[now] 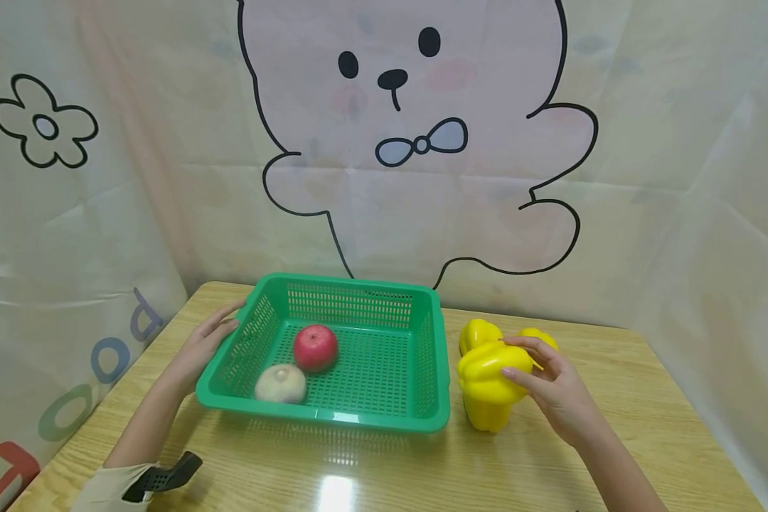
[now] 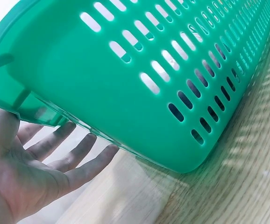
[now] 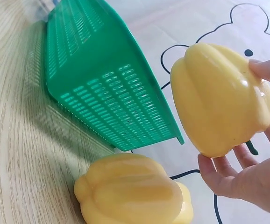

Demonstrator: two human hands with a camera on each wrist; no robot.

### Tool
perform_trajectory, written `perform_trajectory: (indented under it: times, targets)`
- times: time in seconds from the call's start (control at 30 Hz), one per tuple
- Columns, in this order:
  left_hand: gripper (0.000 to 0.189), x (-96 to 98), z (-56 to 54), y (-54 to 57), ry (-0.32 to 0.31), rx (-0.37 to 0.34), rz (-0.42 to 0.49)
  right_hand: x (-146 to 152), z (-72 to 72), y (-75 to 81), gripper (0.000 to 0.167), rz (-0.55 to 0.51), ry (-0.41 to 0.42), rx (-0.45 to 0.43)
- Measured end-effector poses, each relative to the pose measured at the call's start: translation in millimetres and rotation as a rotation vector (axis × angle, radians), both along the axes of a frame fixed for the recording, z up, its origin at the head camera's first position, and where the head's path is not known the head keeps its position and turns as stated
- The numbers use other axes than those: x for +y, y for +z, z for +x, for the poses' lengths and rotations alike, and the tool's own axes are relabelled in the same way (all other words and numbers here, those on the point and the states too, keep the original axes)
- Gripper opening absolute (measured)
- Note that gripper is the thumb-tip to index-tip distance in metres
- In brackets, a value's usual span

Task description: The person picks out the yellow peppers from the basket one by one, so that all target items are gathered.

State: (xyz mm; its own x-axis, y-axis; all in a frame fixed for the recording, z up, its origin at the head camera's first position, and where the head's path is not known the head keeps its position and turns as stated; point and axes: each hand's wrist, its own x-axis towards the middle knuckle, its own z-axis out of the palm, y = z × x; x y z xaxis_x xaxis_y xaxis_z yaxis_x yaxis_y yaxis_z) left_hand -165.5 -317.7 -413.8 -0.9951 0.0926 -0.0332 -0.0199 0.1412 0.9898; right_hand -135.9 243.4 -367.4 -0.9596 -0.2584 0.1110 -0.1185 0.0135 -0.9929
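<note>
My right hand point(image 1: 560, 398) pinches a yellow bell pepper point(image 3: 223, 100) between thumb and fingers, above other yellow peppers. In the right wrist view a green stem pokes out beneath the held pepper, and another yellow bell pepper point(image 3: 130, 189) lies on the table below. At the green plastic basket point(image 1: 444, 370), my left hand point(image 2: 41, 168) rests against the outside of its left end, fingers spread and loosely extended below the rim. The basket holds a red apple point(image 1: 316, 348) and a pale round thing with a small nub on top point(image 1: 281, 384).
Other yellow bell peppers point(image 1: 478, 334) stand right of the basket, partly hidden by the held one and my right hand. The wooden table point(image 1: 621, 398) meets a printed cloth backdrop point(image 1: 422, 227) at its back edge. A black strap point(image 1: 163, 478) is on my left wrist.
</note>
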Motion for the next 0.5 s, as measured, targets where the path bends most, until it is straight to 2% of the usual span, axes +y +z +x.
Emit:
perform_trajectory:
  times: [0.27,0.5]
  targets:
    - [0.063,-0.5,-0.5,0.2,0.001,-0.008,0.014,3.6,-1.4,0.0,0.04,0.035,-0.015,0.015]
    - [0.063,-0.4,-0.7,-0.1,-0.001,-0.005,0.008,7.6,-1.5,-1.9,0.041,-0.005,0.005,0.047]
